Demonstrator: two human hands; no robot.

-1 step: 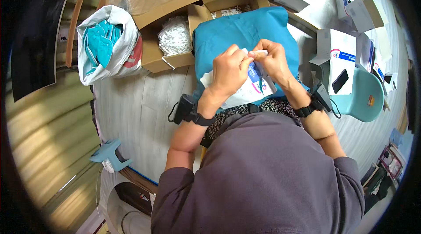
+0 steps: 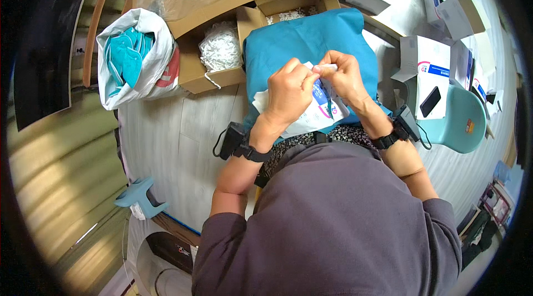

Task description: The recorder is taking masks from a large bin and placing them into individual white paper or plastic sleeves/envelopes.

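My left hand (image 2: pixel 288 93) and my right hand (image 2: pixel 345 76) meet over my lap, and both pinch the top edge of a flat white packet (image 2: pixel 316 118) with blue and pink print. The fingers of both hands close on that edge, and a thin white strip shows between the fingertips. The packet lies on a folded teal cloth (image 2: pixel 302 40) that rests on my knees. Each wrist wears a black strap with a small black device.
A white plastic bag of teal masks (image 2: pixel 133 57) stands at the left. An open cardboard box (image 2: pixel 191 76) holds white loops (image 2: pixel 220 47). At the right are white cartons (image 2: pixel 425 57), a black phone (image 2: pixel 430 101) and a teal stool (image 2: pixel 466 121). A small teal stand (image 2: pixel 139 199) sits on the floor.
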